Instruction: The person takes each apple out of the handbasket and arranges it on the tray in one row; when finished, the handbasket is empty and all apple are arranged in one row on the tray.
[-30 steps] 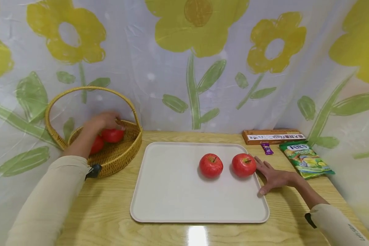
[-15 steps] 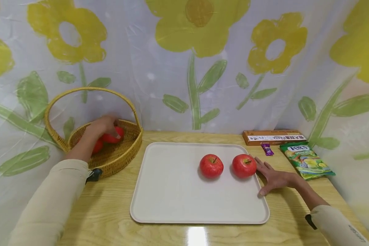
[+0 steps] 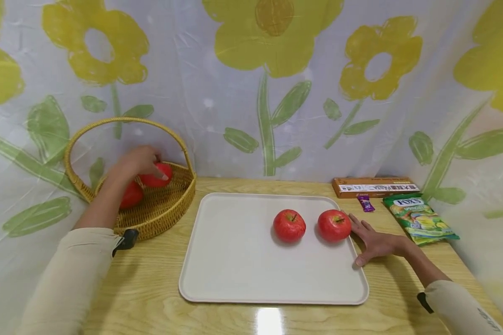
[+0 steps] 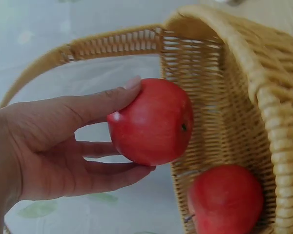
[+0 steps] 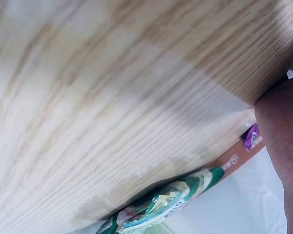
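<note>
My left hand (image 3: 140,163) grips a red apple (image 4: 154,122) between thumb and fingers, over the wicker basket (image 3: 161,218) at the left. Inside the basket lies a second apple (image 4: 227,200), close to the woven wall. On the white tray (image 3: 234,260) two more red apples sit side by side, a left one (image 3: 289,225) and a right one (image 3: 334,225). My right hand (image 3: 375,243) rests with spread fingers at the tray's right edge, fingertips right by the right apple. In the right wrist view only part of that hand (image 5: 285,136) shows, at the right border.
Behind the right hand lie a long brown pasta box (image 3: 377,187), a small purple wrapped sweet (image 3: 365,203) and a green Fox's candy bag (image 3: 419,218). The basket's tall handle (image 3: 125,119) arches above the left hand. A flower-patterned curtain (image 3: 201,93) closes off the back.
My left hand has closed its grip on the apple in the basket and raised it slightly, baring more of the other apple. The right hand and the tray apples stay put.
</note>
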Demonstrator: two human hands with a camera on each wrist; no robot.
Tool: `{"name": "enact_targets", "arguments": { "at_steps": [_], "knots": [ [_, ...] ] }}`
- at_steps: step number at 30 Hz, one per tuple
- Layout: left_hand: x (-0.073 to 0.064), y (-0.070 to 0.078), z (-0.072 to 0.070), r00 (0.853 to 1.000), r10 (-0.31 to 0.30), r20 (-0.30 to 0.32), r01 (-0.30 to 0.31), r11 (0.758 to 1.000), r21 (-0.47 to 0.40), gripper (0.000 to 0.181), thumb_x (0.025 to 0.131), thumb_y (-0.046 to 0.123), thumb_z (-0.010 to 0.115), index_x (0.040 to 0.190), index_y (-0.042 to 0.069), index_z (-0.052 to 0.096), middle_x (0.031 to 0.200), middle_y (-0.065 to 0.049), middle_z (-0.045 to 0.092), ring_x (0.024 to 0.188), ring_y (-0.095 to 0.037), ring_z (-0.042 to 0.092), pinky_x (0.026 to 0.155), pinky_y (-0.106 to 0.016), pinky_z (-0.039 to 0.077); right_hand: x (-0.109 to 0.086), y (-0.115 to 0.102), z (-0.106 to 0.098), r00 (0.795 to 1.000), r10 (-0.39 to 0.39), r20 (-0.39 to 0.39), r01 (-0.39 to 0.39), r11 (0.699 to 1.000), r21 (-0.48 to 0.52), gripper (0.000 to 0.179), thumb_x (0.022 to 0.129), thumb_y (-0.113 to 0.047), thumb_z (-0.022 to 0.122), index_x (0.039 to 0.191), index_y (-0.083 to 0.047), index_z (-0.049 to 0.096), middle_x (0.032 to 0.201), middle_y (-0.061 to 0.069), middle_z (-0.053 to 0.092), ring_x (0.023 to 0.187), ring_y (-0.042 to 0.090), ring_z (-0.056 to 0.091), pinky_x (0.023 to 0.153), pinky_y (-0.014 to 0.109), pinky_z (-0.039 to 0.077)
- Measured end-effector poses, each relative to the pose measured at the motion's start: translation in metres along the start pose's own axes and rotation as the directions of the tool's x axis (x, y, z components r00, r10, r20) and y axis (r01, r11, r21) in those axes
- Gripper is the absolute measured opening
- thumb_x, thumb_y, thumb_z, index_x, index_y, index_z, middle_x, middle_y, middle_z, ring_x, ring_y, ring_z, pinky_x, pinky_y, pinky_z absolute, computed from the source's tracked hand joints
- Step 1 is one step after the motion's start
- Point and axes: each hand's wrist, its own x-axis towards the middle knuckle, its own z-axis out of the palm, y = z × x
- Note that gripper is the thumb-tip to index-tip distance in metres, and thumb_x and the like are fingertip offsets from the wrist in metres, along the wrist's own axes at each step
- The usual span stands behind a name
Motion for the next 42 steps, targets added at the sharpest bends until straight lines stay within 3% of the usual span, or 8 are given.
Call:
{"name": "enact_targets", "arguments": {
  "at_steps": [5,14,19,25,34,39,42],
  "knots": [
    [-0.015,0.008,-0.005,1.000,-0.002,-0.021,0.001,0.999,-0.041,0.063,0.082,0.030,0.087,0.124,-0.010,0.063,0.130,-0.033,0.064,0.115,-0.049,0.060,0.099,-0.061,0.052,-0.001,-0.001,0.001,1.000,0.002,-0.007,-0.002,1.000,-0.002,0.134,0.079,-0.060,0.084,0.167,-0.006,-0.002,0.168,0.034,-0.020,0.148,0.072,-0.012,0.107,0.092,0.002],
    [-0.049,0.022,-0.007,0.987,-0.028,-0.157,0.010,0.993,-0.115,0.059,0.086,0.039,0.085,0.121,-0.004,0.065,0.120,-0.028,0.068,0.104,-0.043,0.063,0.089,-0.058,0.052,-0.001,0.000,-0.001,1.000,-0.011,-0.001,0.011,1.000,0.005,0.135,0.079,-0.061,0.084,0.167,-0.006,-0.003,0.167,0.035,-0.023,0.146,0.073,-0.015,0.106,0.093,-0.001],
    [-0.064,0.029,-0.001,0.974,-0.016,-0.226,-0.014,0.992,-0.129,0.053,0.084,0.041,0.086,0.114,0.000,0.069,0.111,-0.023,0.071,0.098,-0.039,0.062,0.083,-0.055,0.052,0.001,0.001,0.000,1.000,-0.008,0.002,0.008,1.000,0.014,0.135,0.079,-0.063,0.082,0.167,-0.007,-0.003,0.168,0.034,-0.023,0.146,0.073,-0.015,0.105,0.093,-0.001],
    [-0.081,0.040,0.012,0.977,0.002,-0.213,-0.025,0.994,-0.108,0.050,0.083,0.044,0.086,0.109,0.005,0.070,0.101,-0.017,0.071,0.092,-0.034,0.062,0.075,-0.047,0.052,0.000,0.002,-0.001,1.000,-0.021,0.002,0.021,1.000,0.006,0.135,0.079,-0.062,0.083,0.167,-0.006,-0.002,0.168,0.034,-0.023,0.146,0.073,-0.015,0.106,0.093,0.000],
    [-0.101,0.072,0.021,0.967,0.074,-0.244,-0.102,0.989,-0.104,0.057,0.081,0.037,0.089,0.123,0.004,0.069,0.118,-0.024,0.067,0.108,-0.041,0.058,0.087,-0.057,0.056,0.001,0.002,-0.002,1.000,-0.020,0.007,0.020,1.000,0.009,0.135,0.079,-0.062,0.083,0.167,-0.006,-0.002,0.168,0.034,-0.024,0.146,0.073,-0.016,0.106,0.093,-0.001],
    [-0.102,0.095,0.030,0.964,0.120,-0.236,-0.151,0.981,-0.120,0.063,0.080,0.037,0.091,0.130,0.006,0.068,0.131,-0.024,0.060,0.113,-0.043,0.062,0.094,-0.062,0.058,0.000,0.002,-0.001,1.000,-0.023,-0.006,0.023,1.000,0.011,0.135,0.078,-0.060,0.085,0.167,-0.005,-0.002,0.168,0.035,-0.022,0.146,0.073,-0.015,0.106,0.093,-0.001],
    [-0.097,0.104,0.039,0.960,0.159,-0.232,-0.194,0.971,-0.136,0.061,0.079,0.036,0.092,0.127,0.007,0.070,0.128,-0.021,0.061,0.112,-0.040,0.063,0.095,-0.059,0.059,0.000,0.002,0.000,1.000,-0.025,-0.009,0.025,1.000,0.011,0.135,0.079,-0.059,0.085,0.166,-0.005,-0.002,0.168,0.035,-0.021,0.146,0.074,-0.015,0.106,0.093,-0.001]
  ]
}}
